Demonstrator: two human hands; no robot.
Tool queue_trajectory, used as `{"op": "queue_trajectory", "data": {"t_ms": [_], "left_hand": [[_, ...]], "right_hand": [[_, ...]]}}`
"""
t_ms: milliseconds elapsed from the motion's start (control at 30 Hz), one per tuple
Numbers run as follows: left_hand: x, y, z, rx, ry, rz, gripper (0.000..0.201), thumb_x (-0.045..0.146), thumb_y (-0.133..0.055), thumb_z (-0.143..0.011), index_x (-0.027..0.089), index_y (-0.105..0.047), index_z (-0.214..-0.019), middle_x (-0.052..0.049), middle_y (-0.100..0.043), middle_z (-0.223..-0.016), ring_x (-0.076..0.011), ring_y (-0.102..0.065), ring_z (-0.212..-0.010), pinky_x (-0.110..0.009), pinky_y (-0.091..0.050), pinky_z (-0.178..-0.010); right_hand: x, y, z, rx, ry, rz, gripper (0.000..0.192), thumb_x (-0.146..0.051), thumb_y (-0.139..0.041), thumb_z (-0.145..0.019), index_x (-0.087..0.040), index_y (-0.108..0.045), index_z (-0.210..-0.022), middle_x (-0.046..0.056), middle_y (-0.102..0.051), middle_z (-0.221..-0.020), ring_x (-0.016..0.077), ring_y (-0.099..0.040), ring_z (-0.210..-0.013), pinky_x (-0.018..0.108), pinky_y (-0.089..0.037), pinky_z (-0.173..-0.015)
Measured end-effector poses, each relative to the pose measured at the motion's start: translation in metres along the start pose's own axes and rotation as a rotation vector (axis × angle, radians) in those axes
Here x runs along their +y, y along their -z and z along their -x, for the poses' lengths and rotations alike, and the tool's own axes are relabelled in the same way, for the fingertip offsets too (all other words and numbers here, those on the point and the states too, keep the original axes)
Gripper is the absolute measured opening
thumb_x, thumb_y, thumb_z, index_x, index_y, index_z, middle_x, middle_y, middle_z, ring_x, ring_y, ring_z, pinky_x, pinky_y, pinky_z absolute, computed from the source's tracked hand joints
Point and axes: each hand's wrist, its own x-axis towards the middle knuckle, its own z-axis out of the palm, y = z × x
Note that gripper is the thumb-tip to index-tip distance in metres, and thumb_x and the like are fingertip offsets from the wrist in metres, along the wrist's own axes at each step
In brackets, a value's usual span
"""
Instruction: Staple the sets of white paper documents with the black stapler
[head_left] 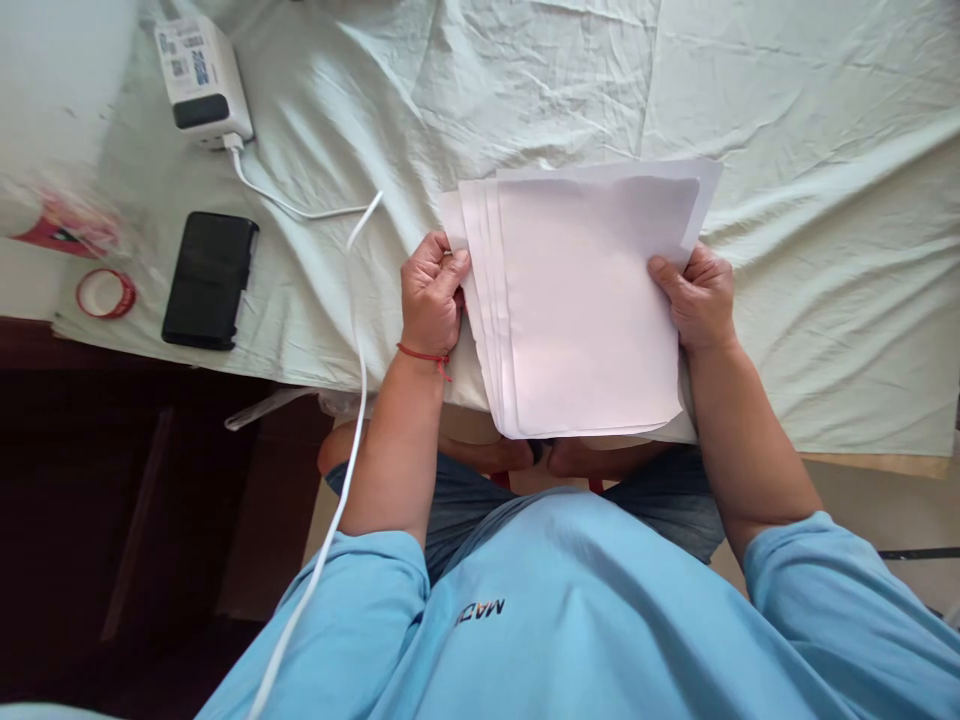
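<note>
A stack of several white paper sheets (592, 300) is fanned slightly to the left and held above the near edge of a table covered with a pale green cloth (810, 200). My left hand (431, 295) pinches the left edges of the sheets, fingers curled. My right hand (697, 295) grips the right edge, thumb on top. A red thread circles my left wrist.
A black phone (208, 280) lies on the cloth at the left, with a red ring of tape (105, 293) beside it. A white charger box (201, 80) sits at the far left, its white cable (358, 330) trailing down past my left arm.
</note>
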Motion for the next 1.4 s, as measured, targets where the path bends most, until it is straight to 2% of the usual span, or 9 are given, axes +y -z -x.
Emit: {"op": "queue_trajectory", "data": {"t_ms": [333,500,667,833,1000,1167,1267,1400], "left_hand": [[0.0015,-0.0010,-0.0018,0.014,-0.037,0.006,0.045,0.063,-0.089,-0.087,0.024,-0.069,-0.096,-0.003,-0.075,-0.093,-0.0298,-0.080,-0.121,-0.045,-0.067,-0.105],[0.0079,-0.0046,-0.0002,0.003,-0.038,0.012,0.045,0.065,-0.090,-0.086,0.025,-0.074,-0.098,-0.004,-0.080,-0.094,-0.0284,-0.082,-0.116,-0.046,-0.067,-0.108],[0.0082,-0.0020,0.0037,-0.077,-0.007,-0.082,0.052,0.064,-0.093,-0.083,0.022,-0.079,-0.111,-0.007,-0.083,-0.104,-0.0345,-0.080,-0.127,-0.052,-0.064,-0.114],[0.0082,-0.0019,0.0047,-0.058,-0.001,-0.077,0.052,0.063,-0.092,-0.085,0.022,-0.080,-0.114,-0.008,-0.083,-0.106,-0.0362,-0.076,-0.136,-0.054,-0.061,-0.121],[0.0077,-0.0019,0.0034,-0.057,0.009,-0.056,0.054,0.066,-0.089,-0.087,0.022,-0.078,-0.117,-0.010,-0.082,-0.116,-0.0370,-0.070,-0.146,-0.055,-0.059,-0.124],[0.0085,-0.0018,0.0030,-0.059,0.004,-0.064,0.053,0.067,-0.088,-0.088,0.022,-0.078,-0.113,-0.012,-0.082,-0.120,-0.0379,-0.067,-0.150,-0.056,-0.058,-0.126],[0.0097,-0.0019,0.0048,-0.058,-0.012,-0.086,0.052,0.068,-0.087,-0.088,0.023,-0.079,-0.114,-0.010,-0.083,-0.117,-0.0369,-0.071,-0.145,-0.055,-0.061,-0.123],[0.0095,-0.0010,0.0078,-0.052,0.004,-0.116,0.049,0.062,-0.093,-0.085,0.022,-0.081,-0.109,-0.008,-0.084,-0.110,-0.0341,-0.081,-0.125,-0.052,-0.068,-0.112]], "right_hand": [[0.0008,0.0001,-0.0005,-0.008,0.000,-0.012,0.050,-0.074,-0.094,-0.078,-0.032,-0.083,-0.104,0.002,-0.082,-0.097,0.0256,-0.078,-0.086,0.043,-0.068,-0.077],[0.0018,0.0005,-0.0014,-0.006,0.006,0.000,0.051,-0.075,-0.094,-0.077,-0.032,-0.083,-0.103,0.002,-0.082,-0.096,0.0262,-0.078,-0.086,0.043,-0.068,-0.077],[-0.0024,-0.0011,-0.0002,-0.018,-0.005,0.024,0.053,-0.077,-0.093,-0.078,-0.033,-0.083,-0.106,0.003,-0.083,-0.100,0.0283,-0.080,-0.092,0.045,-0.069,-0.081],[-0.0063,-0.0032,0.0002,0.005,-0.027,0.062,0.064,-0.089,-0.084,-0.080,-0.032,-0.079,-0.110,0.004,-0.082,-0.104,0.0314,-0.080,-0.104,0.046,-0.071,-0.084],[-0.0010,-0.0017,-0.0030,0.014,0.004,0.098,0.062,-0.089,-0.078,-0.086,-0.033,-0.076,-0.112,0.006,-0.081,-0.108,0.0329,-0.079,-0.114,0.045,-0.070,-0.082],[0.0004,-0.0008,-0.0037,0.013,0.014,0.082,0.061,-0.089,-0.081,-0.083,-0.032,-0.076,-0.103,0.006,-0.081,-0.100,0.0313,-0.080,-0.104,0.045,-0.069,-0.079],[-0.0009,-0.0009,-0.0030,0.012,0.010,0.083,0.062,-0.090,-0.083,-0.079,-0.032,-0.075,-0.098,0.004,-0.079,-0.093,0.0298,-0.079,-0.096,0.044,-0.070,-0.076],[-0.0002,-0.0007,-0.0023,-0.005,0.001,0.090,0.062,-0.090,-0.083,-0.080,-0.032,-0.075,-0.101,0.004,-0.079,-0.095,0.0306,-0.080,-0.100,0.045,-0.071,-0.079]]}}
